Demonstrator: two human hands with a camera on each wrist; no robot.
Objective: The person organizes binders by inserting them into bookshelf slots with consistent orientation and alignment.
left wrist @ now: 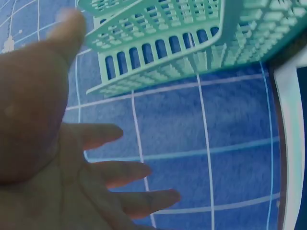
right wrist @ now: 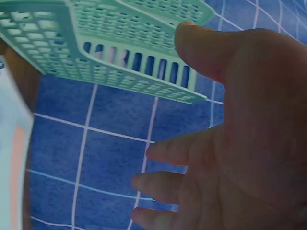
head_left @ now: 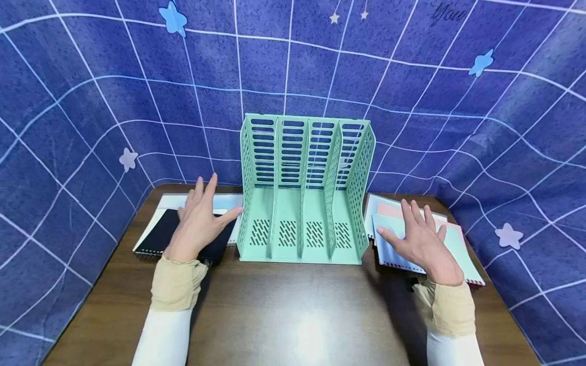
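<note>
A mint-green file rack [head_left: 286, 223] with several upright dividers stands on the wooden table, its slots holding nothing. My left hand [head_left: 194, 223] hovers with spread fingers over a black spiral notebook [head_left: 157, 235] left of the rack. In the left wrist view, the left palm [left wrist: 43, 177] faces the rack's side with nothing in it. Over on the right, my right hand [head_left: 423, 244] is held above a light-blue spiral notebook [head_left: 386, 244], fingers straight and apart. The right wrist view shows that palm [right wrist: 259, 167] bare too.
Under the black notebook lie pale notebooks [head_left: 167, 202]. Beside the light-blue one are a pink notebook [head_left: 389, 209] and a pale green one [head_left: 467, 259]. A blue curtain [head_left: 302, 66] with white grid lines and stars hangs behind the brown table [head_left: 284, 310] and on both sides.
</note>
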